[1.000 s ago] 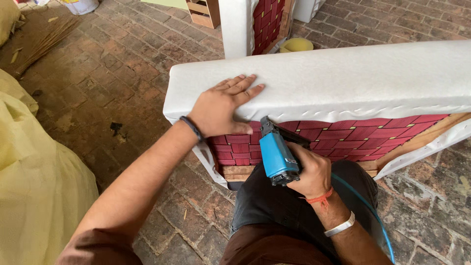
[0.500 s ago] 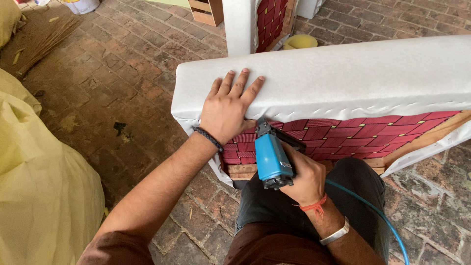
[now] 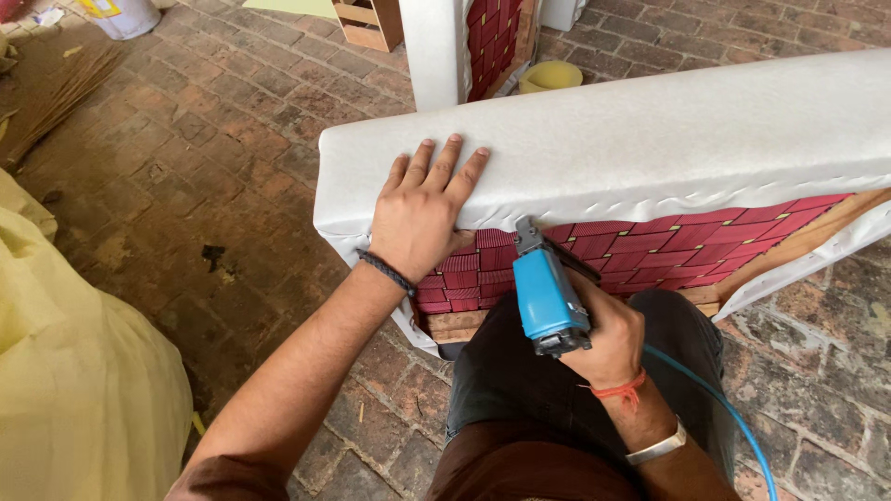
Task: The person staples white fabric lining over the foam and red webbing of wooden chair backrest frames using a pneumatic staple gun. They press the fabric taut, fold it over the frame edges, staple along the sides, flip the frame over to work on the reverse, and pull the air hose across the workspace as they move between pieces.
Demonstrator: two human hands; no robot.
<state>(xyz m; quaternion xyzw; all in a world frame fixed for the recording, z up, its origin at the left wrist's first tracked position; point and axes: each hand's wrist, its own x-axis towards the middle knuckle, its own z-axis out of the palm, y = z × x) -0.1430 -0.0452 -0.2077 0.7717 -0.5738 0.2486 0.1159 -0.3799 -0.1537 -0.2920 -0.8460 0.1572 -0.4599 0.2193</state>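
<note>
**Stapling white fabric along a padded frame**

Our left hand [image 3: 422, 215] lies flat, fingers spread, on the white fabric [image 3: 650, 139] of the padded frame stretching from centre to the right edge of the frame. Our right hand [image 3: 608, 336], lower centre, has its grip wrapped around a blue pneumatic stapler [image 3: 548, 295], whose nose touches the fabric's lower edge just above the red webbing [image 3: 668, 246]. A blue hose [image 3: 733, 417] trails toward the lower right over the brick floor [image 3: 213, 158].
</note>
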